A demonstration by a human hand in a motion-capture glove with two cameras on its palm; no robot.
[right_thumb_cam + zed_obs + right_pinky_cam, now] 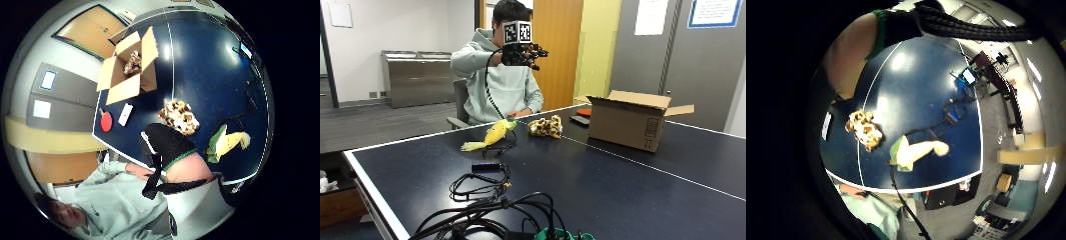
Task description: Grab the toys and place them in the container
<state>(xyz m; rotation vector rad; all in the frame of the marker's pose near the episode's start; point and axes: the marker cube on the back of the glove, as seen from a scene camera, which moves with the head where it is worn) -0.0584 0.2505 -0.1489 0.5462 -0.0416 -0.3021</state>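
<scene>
The blue surface is carrying the open cardboard box near its far edge w/ one toy already lying inside, flaps up & ready for more. The yellow-green plush & spotted plush are lying side by side near the person's edge, both waiting for pickup. The gloved right hand is hovering high over them holding nothing; can't tell if the grip is spread or curled.
</scene>
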